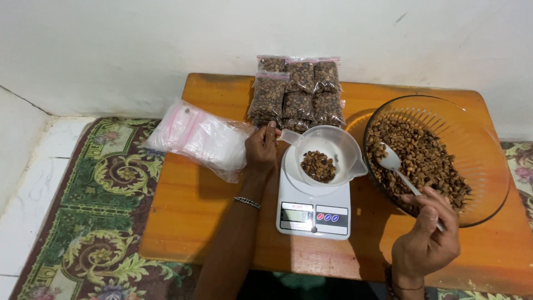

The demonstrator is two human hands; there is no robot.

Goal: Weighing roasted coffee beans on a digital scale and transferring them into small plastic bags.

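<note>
While gripping: hands [261,147] (wrists bent) apart.

Table front edge [233,244]: bare, passable; back blocked by filled bags [297,91], left by empty bag stack [200,139], right by glass bowl [488,166], centre by scale [313,208]

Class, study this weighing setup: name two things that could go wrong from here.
1. The left hand grips the handle of the measuring cup on the scale; that pressure may skew the reading.
2. The spoon in the right hand must cross from the glass bowl to the cup, so beans could drop onto the table.
</note>
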